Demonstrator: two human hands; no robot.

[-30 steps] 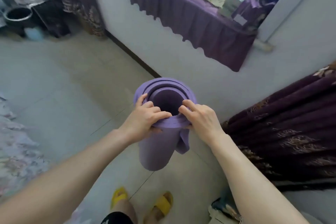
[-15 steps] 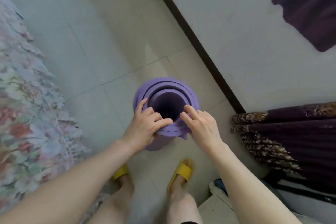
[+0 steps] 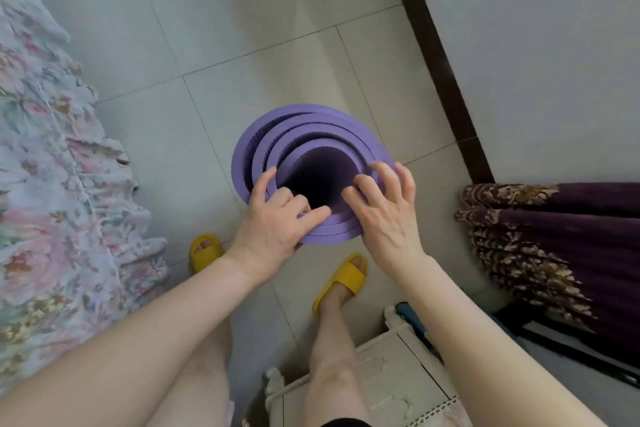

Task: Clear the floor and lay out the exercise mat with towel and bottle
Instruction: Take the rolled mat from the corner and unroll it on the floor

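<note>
A rolled purple exercise mat [image 3: 277, 135] stands on end on the tiled floor, and I look straight down into its dark hollow core. My left hand [image 3: 277, 222] grips the near rim, thumb over the edge and fingers on the outside. My right hand [image 3: 384, 208] rests on the right side of the rim with its fingers spread and lifted slightly off the layers. No towel or bottle is in view.
A floral bedspread [image 3: 45, 163] hangs down along the left. The wall with its dark skirting [image 3: 436, 59] runs on the right, beside a dark purple patterned curtain [image 3: 540, 239]. A cream cabinet top [image 3: 391, 381] lies behind my feet in yellow slippers [image 3: 343, 277].
My view has tipped down and drawn closer over the mat's top. The mat now stands on the floor instead of being carried. The right hand's fingers have spread and loosened.
</note>
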